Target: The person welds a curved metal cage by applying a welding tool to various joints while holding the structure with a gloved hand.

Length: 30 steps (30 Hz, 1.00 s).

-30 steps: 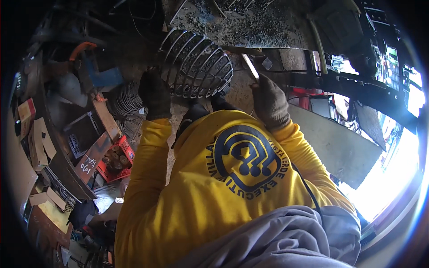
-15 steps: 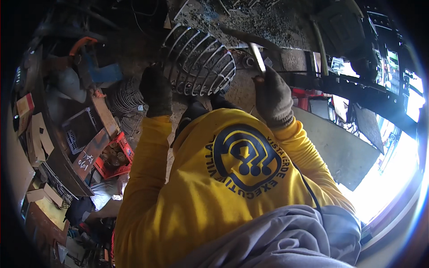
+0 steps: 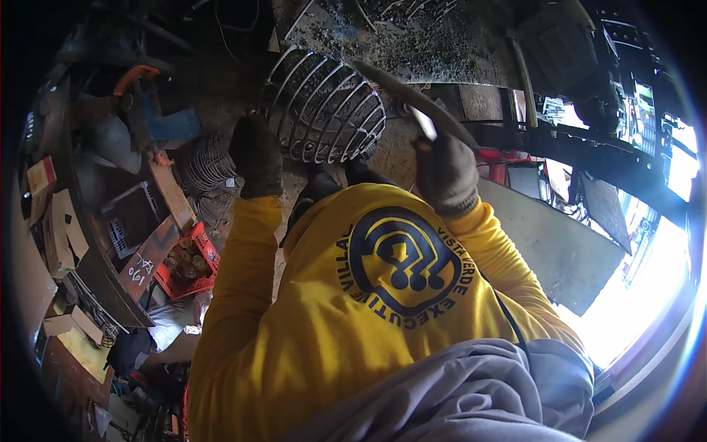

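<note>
A rounded cage of bent metal rods (image 3: 324, 110) stands upright in front of me, its ribs curving to the right. My left hand (image 3: 256, 153), in a dark work glove, is closed at the cage's left end; the exact grip is lost in shadow. In a similar glove, my right hand (image 3: 447, 173) is wrapped around a hammer-like tool (image 3: 420, 99), with a long, slim dark head and a short bright stretch of handle showing above the thumb. The tool's head slants from beside the cage's upper right down toward the glove.
Beyond the cage lies a worktop (image 3: 442, 44) strewn with dark grit. Left are coiled metal rod (image 3: 208, 162), a red crate (image 3: 210, 247) of round parts, a blue clamp-like tool (image 3: 173, 124) and cardboard boxes (image 3: 62, 236). A pale panel (image 3: 556, 243) leans at right.
The tool in my right hand has swung down and toward me, its head now steeper and nearer the glove. The cage has shifted slightly; my left hand stays at its end.
</note>
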Tool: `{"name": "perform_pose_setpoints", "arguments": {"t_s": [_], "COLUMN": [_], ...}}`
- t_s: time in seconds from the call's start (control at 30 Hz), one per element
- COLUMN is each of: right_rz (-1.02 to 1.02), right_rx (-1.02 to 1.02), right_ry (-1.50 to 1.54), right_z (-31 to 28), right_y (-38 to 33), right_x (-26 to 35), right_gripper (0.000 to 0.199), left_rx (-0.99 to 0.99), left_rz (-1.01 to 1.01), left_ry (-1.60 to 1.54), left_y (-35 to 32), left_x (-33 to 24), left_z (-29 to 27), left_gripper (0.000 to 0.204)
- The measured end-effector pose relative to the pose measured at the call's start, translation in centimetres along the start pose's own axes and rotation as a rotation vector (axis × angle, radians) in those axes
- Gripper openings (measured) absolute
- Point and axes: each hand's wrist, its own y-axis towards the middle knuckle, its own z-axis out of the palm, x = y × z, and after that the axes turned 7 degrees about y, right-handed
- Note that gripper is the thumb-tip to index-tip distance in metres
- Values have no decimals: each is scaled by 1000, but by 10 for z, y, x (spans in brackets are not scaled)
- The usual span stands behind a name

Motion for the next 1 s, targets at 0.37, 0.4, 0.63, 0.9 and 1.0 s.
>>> {"name": "perform_pose_setpoints", "arguments": {"t_s": [0.37,0.4,0.63,0.9,1.0], "right_rz": [129,156,228,69,-24], "right_rx": [-60,-49,-37,-118,-154], "right_ry": [48,67,184,149,137], "right_z": [9,6,-12,8,13], "right_y": [-6,-4,4,7,9], "right_x": [-9,-12,19,-6,-8], "right_gripper": [34,34,35,30,35], "left_rx": [-2,1,-56,-18,-40], "left_rz": [55,47,51,-34,63], "left_ry": [18,17,35,-125,-5], "left_y": [0,0,-6,-15,-5], "left_x": [0,0,5,12,3], "left_z": [2,4,5,17,6], "left_gripper": [11,12,10,14,15]}}
